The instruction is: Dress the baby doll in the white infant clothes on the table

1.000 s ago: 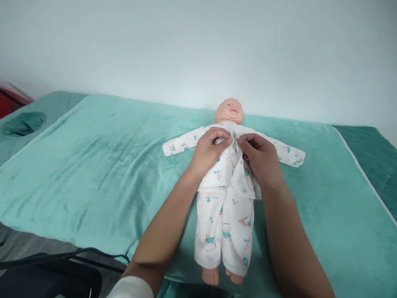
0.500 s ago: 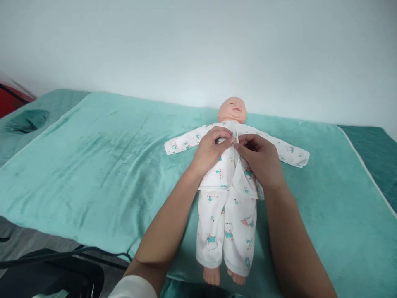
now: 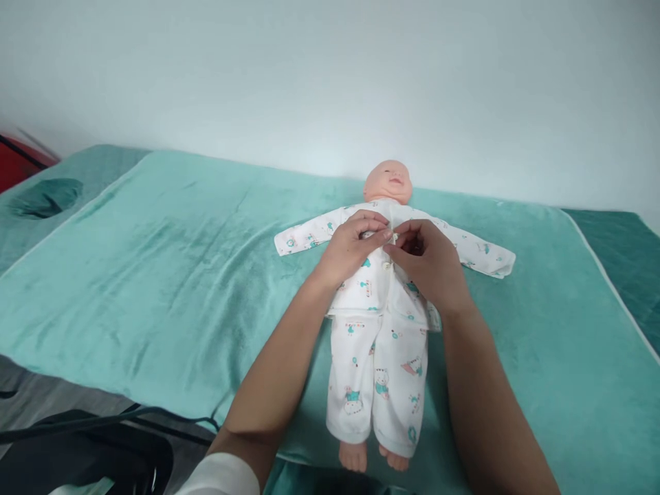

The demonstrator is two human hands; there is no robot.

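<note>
A baby doll (image 3: 389, 180) lies on its back, dressed in a white printed shirt (image 3: 368, 292) and matching trousers (image 3: 350, 385). Over the chest, my left hand (image 3: 353, 244) pinches the shirt's front edge with thumb and fingers. Close against it, my right hand (image 3: 427, 258) is closed on the other front edge. A small pale button (image 3: 395, 236) shows between my fingertips. Another button (image 3: 387, 265) sits lower on the front. Below that the shirt's front panels part slightly. My fingers hide much of the chest cloth.
The doll rests on a green plush cover (image 3: 170, 275) spread over a bed with a face hole (image 3: 46, 198) at the left. A pale wall (image 3: 309, 82) stands behind. A black cable (image 3: 103, 419) and a dark object (image 3: 87, 460) are at the lower left.
My right fingertips have shifted slightly left and closer to my left thumb. The button between them now shows, and the raised cloth edge lies flatter.
</note>
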